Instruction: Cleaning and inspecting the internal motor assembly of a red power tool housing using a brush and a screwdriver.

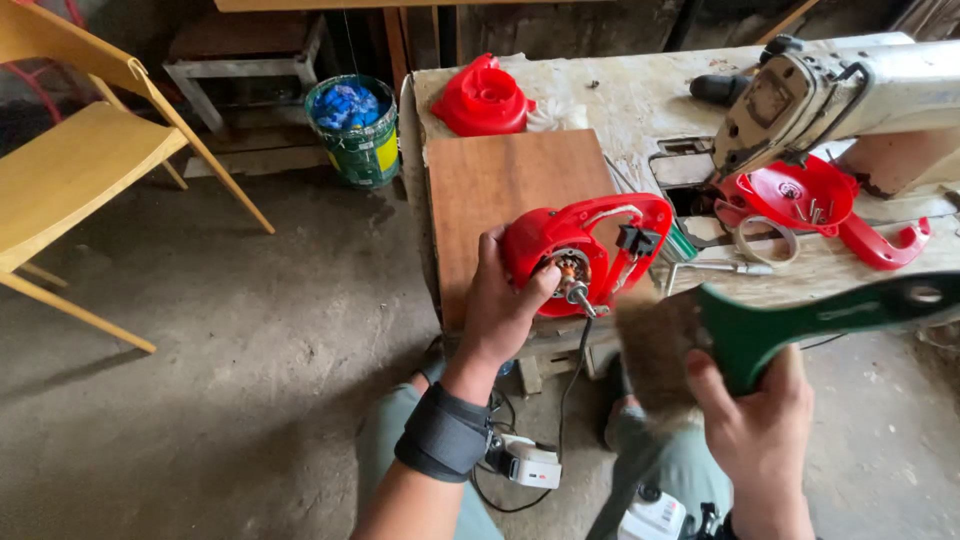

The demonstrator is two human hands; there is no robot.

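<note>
Hands up front, both busy; the left hand (505, 300) is clamped around a red plastic motor housing (585, 250), held in the air just off the near left corner of the desk (620, 100), thumb pressed beside the bare metal shaft and copper winding at its centre; a black switch sits in the housing's handle loop, and a black cord drops from it toward the floor. The right hand (760, 420) grips a green-handled brush (770, 325), fingers wrapped round the handle, brown bristles pointing left, just beside the housing, blurred, so I cannot tell if they touch it. On the desk, a brown wooden board (500, 185) lies along the left edge; a red fan-shaped cover (482, 97) rests at the far left corner; a second red shell (800, 195) holding small screws sits toward the right side, under a worn white machine (850, 85); a roll of tape (765, 240) lies near it. On the floor, a green bucket (355, 130) stands left of the desk; a yellow wooden chair (70, 170) is well apart, further left.
</note>
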